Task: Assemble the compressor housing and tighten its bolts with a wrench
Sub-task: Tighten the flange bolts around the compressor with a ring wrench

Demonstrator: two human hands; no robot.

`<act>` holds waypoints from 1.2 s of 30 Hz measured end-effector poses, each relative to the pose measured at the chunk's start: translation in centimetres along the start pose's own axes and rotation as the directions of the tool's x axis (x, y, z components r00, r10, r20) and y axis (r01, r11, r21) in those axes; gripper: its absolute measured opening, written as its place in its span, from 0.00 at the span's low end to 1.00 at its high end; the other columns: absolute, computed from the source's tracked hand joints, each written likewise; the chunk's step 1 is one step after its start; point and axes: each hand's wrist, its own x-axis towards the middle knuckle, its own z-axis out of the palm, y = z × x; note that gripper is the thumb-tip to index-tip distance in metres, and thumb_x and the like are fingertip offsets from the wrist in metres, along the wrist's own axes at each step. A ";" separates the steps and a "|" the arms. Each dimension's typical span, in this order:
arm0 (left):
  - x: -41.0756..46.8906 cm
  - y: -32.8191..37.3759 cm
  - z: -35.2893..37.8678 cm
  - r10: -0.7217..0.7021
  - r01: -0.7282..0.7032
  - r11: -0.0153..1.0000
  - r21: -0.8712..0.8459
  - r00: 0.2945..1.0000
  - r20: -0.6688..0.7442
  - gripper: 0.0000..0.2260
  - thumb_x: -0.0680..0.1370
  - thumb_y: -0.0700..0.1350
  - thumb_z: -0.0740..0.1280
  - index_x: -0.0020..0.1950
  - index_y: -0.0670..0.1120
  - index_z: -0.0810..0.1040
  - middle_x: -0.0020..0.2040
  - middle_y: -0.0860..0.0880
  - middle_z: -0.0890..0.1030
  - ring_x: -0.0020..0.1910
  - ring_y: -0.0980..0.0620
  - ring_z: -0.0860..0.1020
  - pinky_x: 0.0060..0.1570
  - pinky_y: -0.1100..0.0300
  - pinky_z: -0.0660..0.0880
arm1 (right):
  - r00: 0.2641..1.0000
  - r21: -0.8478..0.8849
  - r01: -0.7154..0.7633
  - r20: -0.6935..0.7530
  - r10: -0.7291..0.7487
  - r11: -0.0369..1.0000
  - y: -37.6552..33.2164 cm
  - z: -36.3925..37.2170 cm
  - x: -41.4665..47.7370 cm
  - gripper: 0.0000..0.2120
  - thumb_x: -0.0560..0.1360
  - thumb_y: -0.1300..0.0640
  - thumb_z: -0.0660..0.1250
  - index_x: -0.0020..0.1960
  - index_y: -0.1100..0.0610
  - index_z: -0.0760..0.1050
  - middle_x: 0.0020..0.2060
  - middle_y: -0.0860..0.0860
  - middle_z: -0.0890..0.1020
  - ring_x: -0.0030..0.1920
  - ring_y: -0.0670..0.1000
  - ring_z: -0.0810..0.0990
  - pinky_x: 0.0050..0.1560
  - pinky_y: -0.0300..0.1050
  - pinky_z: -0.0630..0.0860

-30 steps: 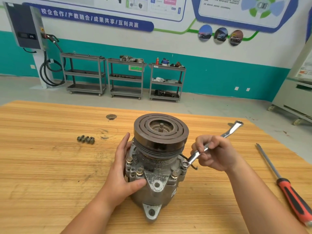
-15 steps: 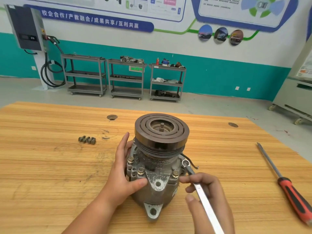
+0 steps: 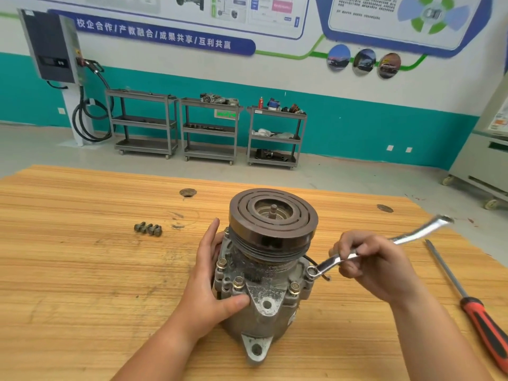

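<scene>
**Tightening in progress: wrench seated on right-side housing bolt**

Head view. The grey cast-metal compressor housing (image 3: 264,295) stands upright near the middle of the pale wooden bench (image 3: 82,270), its dark grooved pulley (image 3: 273,215) uppermost and a mounting lug facing the camera. The casting is grimy, with dark residue below the pulley.

The left hand (image 3: 209,287) braces the housing's left flank. Its fingers are straight against the casting and its thumb presses the front face, so it steadies the part without clasping anything.

The right hand (image 3: 371,265) has its fingers curled round the shank of the bright steel combination wrench (image 3: 357,254). The ring end sits over the bolt at the housing's right edge (image 3: 312,272), and the open end points away to the right.

Three further bolts (image 3: 238,281) show seated around the flange.

Judgement: the housing is assembled and tightening is in hand. The next move calls for a firm swing of the wrench with the ring kept square on the head while the left hand resists rotation. The other bolts follow.

Four dark loose bolts (image 3: 148,229) lie well to the left. A red-handled screwdriver (image 3: 467,295) lies to the right.
</scene>
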 end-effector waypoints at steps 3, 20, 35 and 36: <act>0.0 -0.1 0.0 -0.010 0.010 1.000 0.002 1.000 0.003 0.54 0.54 0.76 0.72 0.75 0.66 0.50 0.69 0.69 0.66 0.70 0.66 0.64 0.60 0.71 0.67 | 0.986 -0.027 -0.070 0.151 0.073 0.997 -0.3 -0.7 1.6 0.13 0.52 0.48 0.74 0.29 0.58 0.80 0.21 0.52 0.74 0.24 0.47 0.69 0.24 0.38 0.58; -0.1 0.1 0.1 -0.001 0.001 1.000 -0.023 1.000 0.012 0.54 0.56 0.74 0.73 0.75 0.63 0.52 0.68 0.65 0.68 0.69 0.63 0.68 0.59 0.71 0.69 | 0.798 -0.367 0.180 -0.487 -0.354 0.912 5.0 11.0 -8.3 0.11 0.68 0.69 0.72 0.46 0.57 0.78 0.38 0.48 0.86 0.23 0.52 0.78 0.27 0.32 0.73; 0.0 -0.1 0.0 -0.007 0.007 0.999 -0.033 1.000 0.010 0.53 0.54 0.74 0.73 0.74 0.68 0.52 0.69 0.62 0.68 0.69 0.61 0.68 0.60 0.68 0.70 | 0.982 -0.008 0.186 -0.012 -0.186 0.983 0.8 -0.2 -1.9 0.20 0.51 0.43 0.74 0.32 0.59 0.82 0.22 0.54 0.76 0.26 0.47 0.71 0.26 0.37 0.60; 0.0 -0.1 0.0 -0.007 0.007 0.999 -0.032 1.000 0.011 0.53 0.54 0.74 0.73 0.74 0.68 0.52 0.68 0.63 0.68 0.69 0.61 0.68 0.60 0.68 0.70 | 0.984 -0.008 0.167 0.068 -0.166 0.986 0.6 -0.8 -1.0 0.18 0.55 0.44 0.72 0.33 0.58 0.82 0.23 0.53 0.76 0.27 0.47 0.71 0.27 0.40 0.59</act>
